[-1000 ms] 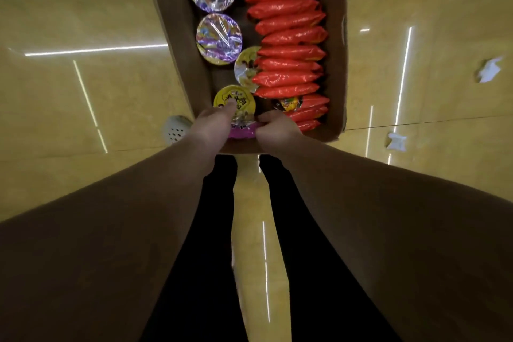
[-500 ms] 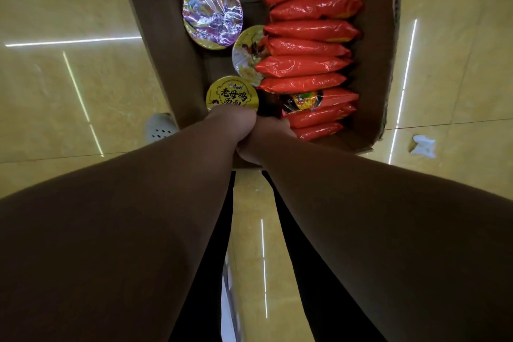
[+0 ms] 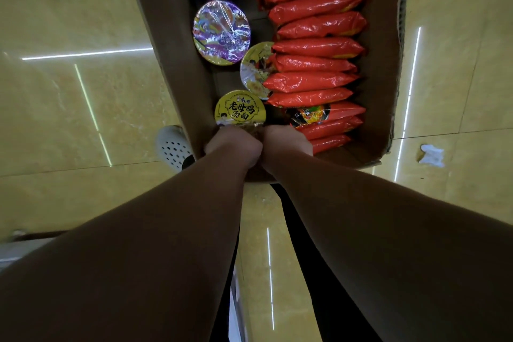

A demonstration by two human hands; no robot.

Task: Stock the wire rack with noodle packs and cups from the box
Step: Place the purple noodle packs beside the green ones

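While both hands reach into the near end of the cardboard box (image 3: 169,44), the left hand (image 3: 233,144) and right hand (image 3: 286,144) meet just below the yellow noodle cup (image 3: 240,108), fingers hidden, beside the red noodle packs (image 3: 316,47).

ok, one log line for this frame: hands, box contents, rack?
left hand + right hand: near end of box, grip hidden | yellow-lid cup beside them | red packs rowed | rack: unseen
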